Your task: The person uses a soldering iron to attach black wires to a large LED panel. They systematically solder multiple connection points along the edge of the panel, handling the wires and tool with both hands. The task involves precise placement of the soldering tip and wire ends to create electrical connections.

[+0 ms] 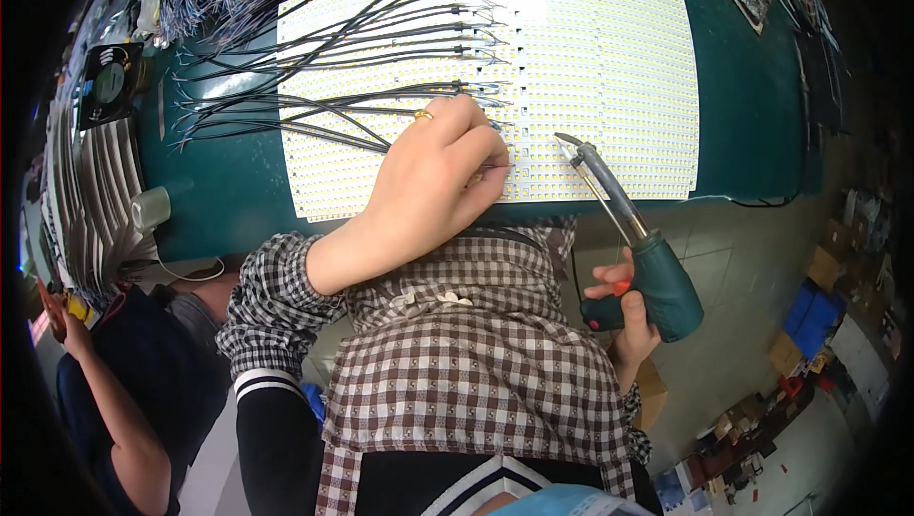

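Closest to me, over my checked apron, my right hand is wrapped around the green pistol grip of a soldering gun, its fingers near the red trigger; held this way, I judge, the long barrel can slant forward while my knuckles stay off the work. Its tip points over the white LED panel, just right of my left hand, though I can't tell whether it touches. That left hand, with a gold ring on one finger, comes in from the other side, its thumb and fingers drawn together in a pinch low on the panel; what lies between them is hidden (a thin lead would be my guess). Coming from the left leaves the right side to the barrel. The panel lies flat on the green counter straight ahead of me, probably so its rows stay level and within reach of both hands. Black cables run across its left half, their split ends lined up in a column near the middle and their tails off to the left, which seems to stop them crossing the gun's side. Farther off, at the upper left, a thick bundle of wires sits beyond the panel, seemingly within arm's reach.
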